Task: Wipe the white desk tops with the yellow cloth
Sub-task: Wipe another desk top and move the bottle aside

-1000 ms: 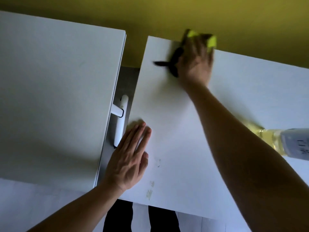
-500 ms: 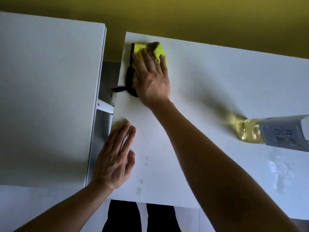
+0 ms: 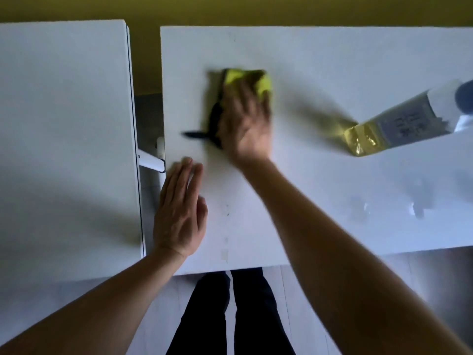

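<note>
Two white desk tops stand side by side: the left desk [image 3: 64,137] and the right desk [image 3: 332,60], with a narrow gap between them. My right hand [image 3: 245,124] presses flat on the yellow cloth [image 3: 261,82], which has a dark edge and a dark strap sticking out to the left, in the left-middle part of the right desk. The hand and cloth are blurred by motion. My left hand [image 3: 179,211] lies flat, palm down, fingers together, on the right desk's left edge near the front.
A spray bottle of yellow liquid [image 3: 384,126] with a grey label stands on the right desk at the right. Wet smears [image 3: 419,201] show near the desk's front right. A white bracket [image 3: 151,160] bridges the gap. My dark-trousered legs [image 3: 230,316] stand below the front edge.
My right hand slid the cloth from the far edge toward the far-left corner, then nearer and to the right. The camera view shifted. My left hand stayed flat on the desk.
</note>
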{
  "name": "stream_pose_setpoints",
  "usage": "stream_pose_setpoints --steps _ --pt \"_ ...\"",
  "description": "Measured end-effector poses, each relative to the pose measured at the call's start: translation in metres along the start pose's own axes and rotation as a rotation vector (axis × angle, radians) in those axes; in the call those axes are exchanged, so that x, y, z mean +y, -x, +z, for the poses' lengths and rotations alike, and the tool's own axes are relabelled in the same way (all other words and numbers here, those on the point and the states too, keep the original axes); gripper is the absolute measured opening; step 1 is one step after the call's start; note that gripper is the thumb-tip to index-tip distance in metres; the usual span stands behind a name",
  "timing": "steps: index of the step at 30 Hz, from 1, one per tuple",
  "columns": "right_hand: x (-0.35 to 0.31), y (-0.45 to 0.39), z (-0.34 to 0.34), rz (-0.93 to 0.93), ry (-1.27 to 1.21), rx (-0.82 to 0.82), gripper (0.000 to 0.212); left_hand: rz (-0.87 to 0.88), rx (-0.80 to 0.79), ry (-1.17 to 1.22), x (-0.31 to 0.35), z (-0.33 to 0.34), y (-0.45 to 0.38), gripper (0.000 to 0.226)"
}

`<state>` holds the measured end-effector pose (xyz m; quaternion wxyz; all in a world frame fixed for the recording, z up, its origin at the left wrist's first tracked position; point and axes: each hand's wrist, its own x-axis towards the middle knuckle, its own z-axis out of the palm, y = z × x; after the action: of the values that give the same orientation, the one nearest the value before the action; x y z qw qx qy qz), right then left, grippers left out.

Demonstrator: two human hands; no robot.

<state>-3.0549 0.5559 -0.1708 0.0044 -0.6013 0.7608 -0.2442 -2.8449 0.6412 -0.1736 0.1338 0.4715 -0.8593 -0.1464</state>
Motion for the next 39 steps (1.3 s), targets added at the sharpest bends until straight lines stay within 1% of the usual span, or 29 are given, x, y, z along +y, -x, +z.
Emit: stream_pose_setpoints --steps 2,4,5,9,11,13,15,17,19,21,23,24,26,29,31,33,34,35,37,39 --pt "-0.029 0.032 -0.003 -0.147 -0.031 -0.081 0.056 0.014 0.008 -0.01 -0.001 0.0 0.002 0.056" --pt "-0.017 0.04 -0.01 -0.173 -0.019 -0.081 0.054 0.028 0.017 -0.01 -0.002 0.001 0.001 0.056" --pt "-0.001 0.041 -0.015 -0.125 -0.011 -0.071 0.055 0.033 0.023 -0.003 -0.003 0.001 0.0 0.057" --pt "0.074 0.054 -0.048 0.194 0.086 0.004 0.06 0.048 0.071 0.014 -0.004 0.003 0.0 0.057" --pt "0.074 0.06 -0.054 0.301 0.13 0.044 0.06 0.061 0.085 0.016 -0.005 0.005 0.0 0.057" --pt "0.05 0.066 -0.049 0.331 0.123 0.079 0.061 0.061 0.102 0.025 -0.007 0.005 0.0 0.056" --pt "0.014 0.088 -0.042 0.238 0.084 0.049 0.061 0.067 0.119 0.054 -0.008 0.006 0.0 0.054" --pt "-0.023 0.123 -0.04 0.118 0.03 -0.025 0.061 0.088 0.141 0.073 -0.01 0.007 0.0 0.052" --pt "-0.041 0.151 -0.044 0.016 -0.035 -0.085 0.061 0.105 0.137 0.076 -0.011 0.008 0.002 0.052" --pt "-0.034 0.162 -0.052 -0.074 -0.043 -0.122 0.06 0.109 0.125 0.057 -0.011 0.007 0.002 0.051" --pt "-0.003 0.165 -0.064 -0.082 -0.01 -0.127 0.062 0.103 0.11 0.038 -0.01 0.005 0.001 0.051" --pt "0.018 0.169 -0.073 -0.037 0.012 -0.109 0.064 0.1 0.103 0.031 -0.009 0.005 0.001 0.051" --pt "0.067 0.182 -0.094 0.114 0.055 -0.051 0.066 0.097 0.095 0.011 -0.006 0.003 0.001 0.051" --pt "0.123 0.203 -0.123 0.311 0.123 0.055 0.06 0.082 0.098 -0.028 -0.001 0.001 0.002 0.051" --pt "0.128 0.204 -0.123 0.41 0.167 0.1 0.058 0.069 0.096 -0.065 0.002 0.001 0.002 0.051" --pt "0.11 0.202 -0.115 0.468 0.164 0.132 0.06 0.055 0.075 -0.101 0.006 0.001 0.002 0.052" --pt "0.095 0.201 -0.108 0.449 0.128 0.13 0.061 0.042 0.061 -0.117 0.008 0.002 0.001 0.053" --pt "0.077 0.203 -0.102 0.38 0.069 0.104 0.061 0.03 0.051 -0.133 0.009 0.003 0.0 0.054" --pt "0.035 0.212 -0.091 0.161 -0.046 -0.016 0.061 0.006 0.048 -0.166 0.012 0.005 -0.001 0.055" --pt "0.0 0.222 -0.085 0.0 -0.093 -0.123 0.06 -0.063 0.069 -0.182 0.02 0.006 -0.004 0.055"
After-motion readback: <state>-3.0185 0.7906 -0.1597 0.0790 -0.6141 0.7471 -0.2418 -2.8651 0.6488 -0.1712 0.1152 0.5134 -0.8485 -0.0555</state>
